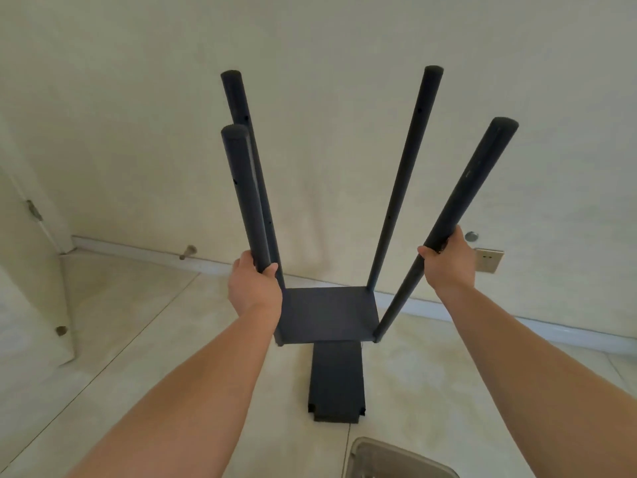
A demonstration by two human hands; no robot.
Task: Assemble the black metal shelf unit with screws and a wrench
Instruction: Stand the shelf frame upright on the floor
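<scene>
The black metal shelf unit stands on the tiled floor near the wall: one flat shelf panel (pixel 327 313) low down with four round posts rising from its corners. My left hand (pixel 254 286) grips the near left post (pixel 246 198) around its middle. My right hand (pixel 450 262) grips the near right post (pixel 465 208), which leans outward to the right. The far left post (pixel 241 132) and far right post (pixel 405 174) stand free. Small screw holes dot the posts. No screws or wrench are in view.
Another black shelf panel (pixel 336 382) lies flat on the floor in front of the unit. A grey tray's corner (pixel 396 458) shows at the bottom edge. A door (pixel 31 243) stands at the left, a door stop (pixel 188 251) and a wall socket (pixel 489 259) sit low on the wall.
</scene>
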